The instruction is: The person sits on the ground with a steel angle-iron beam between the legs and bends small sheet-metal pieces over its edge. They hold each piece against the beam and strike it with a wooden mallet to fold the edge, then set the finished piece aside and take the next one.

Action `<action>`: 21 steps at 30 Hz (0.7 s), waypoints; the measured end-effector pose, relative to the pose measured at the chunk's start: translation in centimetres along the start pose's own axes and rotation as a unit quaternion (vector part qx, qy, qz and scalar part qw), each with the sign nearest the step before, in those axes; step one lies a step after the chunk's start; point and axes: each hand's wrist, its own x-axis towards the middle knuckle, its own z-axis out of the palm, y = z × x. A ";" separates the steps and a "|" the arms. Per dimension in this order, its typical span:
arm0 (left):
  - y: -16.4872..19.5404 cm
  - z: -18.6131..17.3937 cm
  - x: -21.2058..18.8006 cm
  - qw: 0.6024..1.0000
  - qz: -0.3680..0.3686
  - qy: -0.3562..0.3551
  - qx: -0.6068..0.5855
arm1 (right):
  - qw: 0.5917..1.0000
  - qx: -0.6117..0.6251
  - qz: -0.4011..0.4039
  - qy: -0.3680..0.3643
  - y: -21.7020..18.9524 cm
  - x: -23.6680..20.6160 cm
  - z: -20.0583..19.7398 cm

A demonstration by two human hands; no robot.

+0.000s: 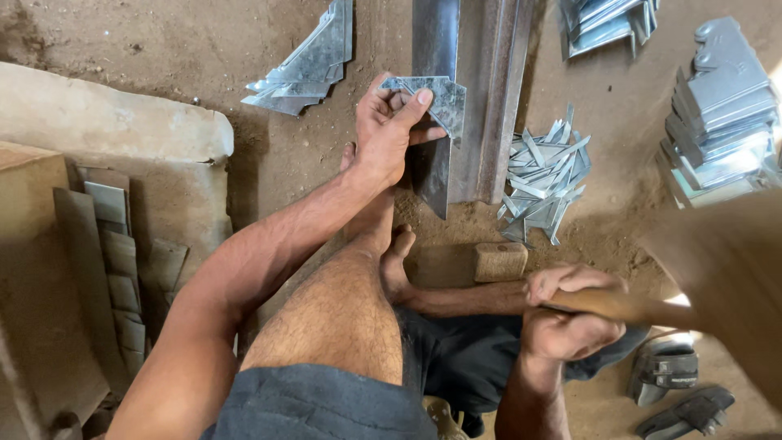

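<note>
Head view, top centre: a long grey steel angle rail [472, 90] lies on the dirt floor [261, 155] as an anvil edge. Blurred at right, a brown wooden mallet [717, 285] is gripped in the closed right hand [570, 314]. Left hand [391, 130] pinches a small bent, shiny galvanised sheet-metal bracket [436, 102] flat against the rail, steadying it.

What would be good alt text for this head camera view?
Seen from above, a seated person's left hand presses a cut metal sheet piece onto a steel rail, while the right hand grips a wooden mallet, blurred. Stacks of cut metal pieces lie on the dirt floor.
</note>
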 end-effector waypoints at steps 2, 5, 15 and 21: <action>0.1 0.0 0.0 1.000 -0.001 -0.001 0.010 | 0.999 0.022 -0.043 -0.020 1.2 0.7 0.7; 0.3 0.0 -0.1 0.999 -0.013 0.005 0.036 | 0.967 -0.233 0.009 -0.101 3.5 1.3 1.1; 0.3 -0.2 0.1 0.999 -0.032 0.004 -0.012 | 0.993 0.092 0.032 0.065 3.6 -0.5 1.2; 0.2 -0.8 0.4 0.998 -0.065 0.000 -0.009 | 0.986 -0.099 0.137 -0.010 4.9 -0.6 -0.2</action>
